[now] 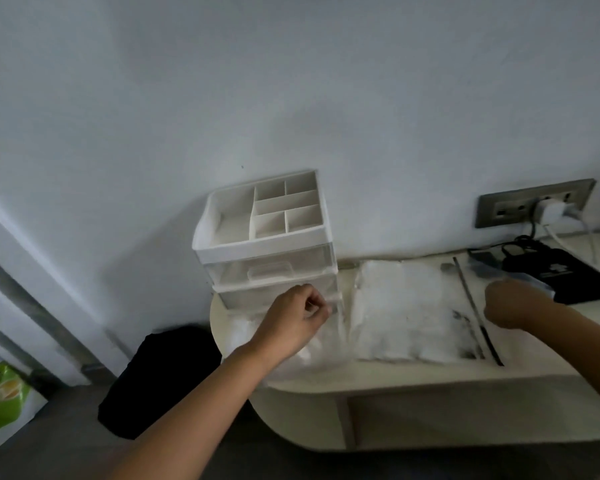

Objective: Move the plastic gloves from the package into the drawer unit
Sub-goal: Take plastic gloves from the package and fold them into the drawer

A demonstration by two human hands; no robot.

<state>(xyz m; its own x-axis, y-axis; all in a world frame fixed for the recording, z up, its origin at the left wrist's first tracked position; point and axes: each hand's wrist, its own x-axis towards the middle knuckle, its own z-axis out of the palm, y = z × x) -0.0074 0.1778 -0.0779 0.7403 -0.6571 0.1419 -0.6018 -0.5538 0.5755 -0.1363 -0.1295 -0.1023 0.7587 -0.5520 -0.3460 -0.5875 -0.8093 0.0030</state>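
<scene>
A white drawer unit [264, 237] with a divided top tray stands at the desk's left end against the wall. Its upper clear drawer [271, 268] is closed; the lower drawer [243, 299] sticks out a little. My left hand [295, 327] is closed on the lower drawer's front edge. A loose heap of thin plastic gloves [312, 355] lies under that hand. The clear package [409, 313], full of white gloves, lies flat at mid-desk. My right hand [513, 304] hovers as a blurred fist over the package's right edge, with nothing visible in it.
The cream desk [430, 379] has a rounded left end and a shelf below. A black pouch [565, 278], cables and a wall socket [534, 202] with a charger sit at the back right. A black bag [156, 379] and a green packet [4, 396] are on the floor.
</scene>
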